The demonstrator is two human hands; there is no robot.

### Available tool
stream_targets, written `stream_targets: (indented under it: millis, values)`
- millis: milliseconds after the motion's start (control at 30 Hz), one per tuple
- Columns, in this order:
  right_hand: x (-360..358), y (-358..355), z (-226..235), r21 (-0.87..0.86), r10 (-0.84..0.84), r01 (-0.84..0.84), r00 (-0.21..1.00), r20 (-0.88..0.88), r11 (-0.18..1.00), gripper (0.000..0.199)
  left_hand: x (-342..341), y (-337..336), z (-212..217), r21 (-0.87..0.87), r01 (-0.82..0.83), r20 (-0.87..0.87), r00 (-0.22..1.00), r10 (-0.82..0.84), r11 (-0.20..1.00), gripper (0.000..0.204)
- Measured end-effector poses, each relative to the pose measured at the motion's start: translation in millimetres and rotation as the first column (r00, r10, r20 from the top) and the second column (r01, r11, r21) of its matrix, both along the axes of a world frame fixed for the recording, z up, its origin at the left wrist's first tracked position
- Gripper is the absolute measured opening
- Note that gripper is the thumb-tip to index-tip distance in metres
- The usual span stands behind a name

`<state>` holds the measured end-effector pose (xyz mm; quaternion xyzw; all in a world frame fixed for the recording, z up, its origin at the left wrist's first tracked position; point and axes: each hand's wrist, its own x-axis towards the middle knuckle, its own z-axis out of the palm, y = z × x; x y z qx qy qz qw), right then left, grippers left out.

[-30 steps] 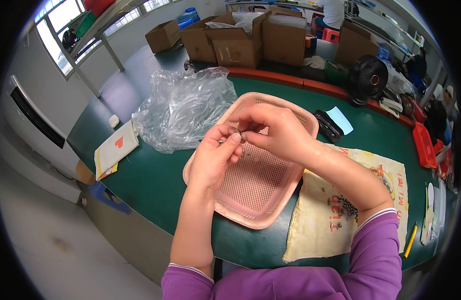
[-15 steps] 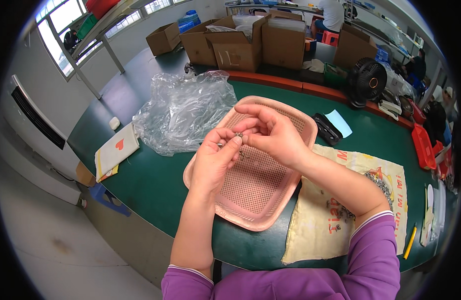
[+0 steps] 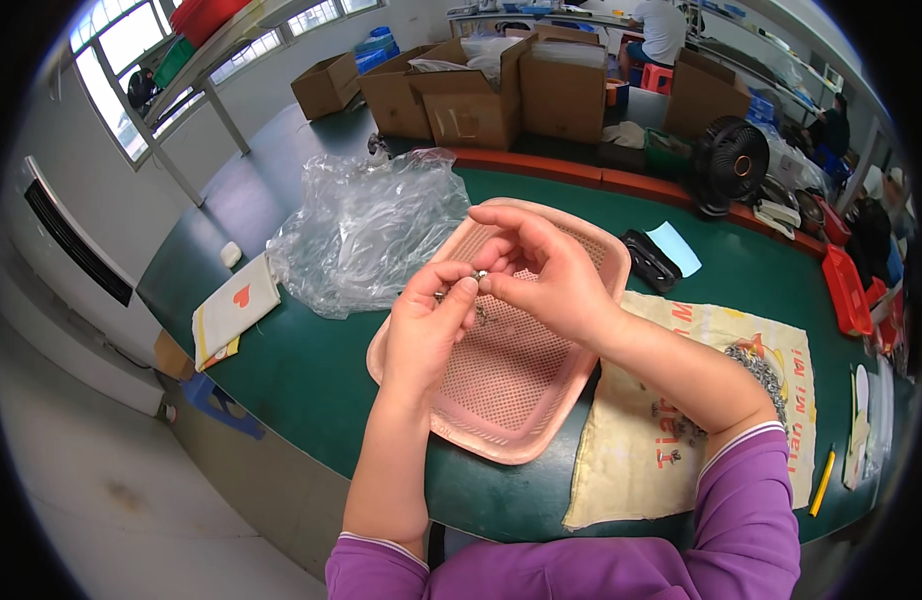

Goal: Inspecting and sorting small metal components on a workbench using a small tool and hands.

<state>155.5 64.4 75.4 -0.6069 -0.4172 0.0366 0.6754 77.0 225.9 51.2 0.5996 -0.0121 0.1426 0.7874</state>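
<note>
Both my hands meet above a pink perforated plastic basket (image 3: 513, 448). My left hand (image 3: 429, 318) is closed, pinching a small shiny metal piece (image 3: 479, 275) between thumb and forefinger. Thumb and forefinger of my right hand (image 3: 549, 272) close on the same piece from the other side, its other fingers curled above. More bits of metal show by the left fingers, too small to name. To the right, a pale yellow printed cloth (image 3: 611, 470) bears a heap of small silvery metal parts (image 3: 759, 372), partly covered by my right forearm.
A crumpled clear plastic bag (image 3: 356, 235) lies left of the basket, near a folded white cloth (image 3: 236, 310). Beyond the basket sit a black case (image 3: 649, 262) and a black fan (image 3: 731, 165). Cardboard boxes (image 3: 471, 108) line the back. A yellow pen (image 3: 823, 482) rests at right.
My fingers have shifted slightly around the small metal piece, with the right fingertips a little closer together. The basket and the other things stay in place.
</note>
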Motion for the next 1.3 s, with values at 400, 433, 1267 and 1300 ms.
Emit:
stream_targets:
  millis: [400, 433, 1267, 1300]
  values:
    - [24, 4, 15, -0.25, 0.072, 0.022, 0.929, 0.362, 0.968, 0.059, 3, 4, 15, -0.365, 0.147, -0.145, 0.967, -0.212, 0.919, 0.028]
    - [30, 4, 20, -0.253, 0.037, 0.049, 0.946, 0.322, 0.966, 0.042, 8, 16, 4, -0.454, 0.194, -0.109, 0.957, -0.27, 0.87, 0.031]
    - [108, 42, -41, -0.763, 0.096, 0.389, 0.859, 0.503, 0.516, 0.025, 15, 35, -10, -0.662, 0.051, -0.022, 0.996, -0.088, 0.748, 0.023]
    - [109, 48, -44, -0.779, 0.028, 0.377, 0.893, 0.45, 0.501, 0.027, 15, 35, -9, -0.662, 0.049, -0.022, 0.996, -0.085, 0.748, 0.023]
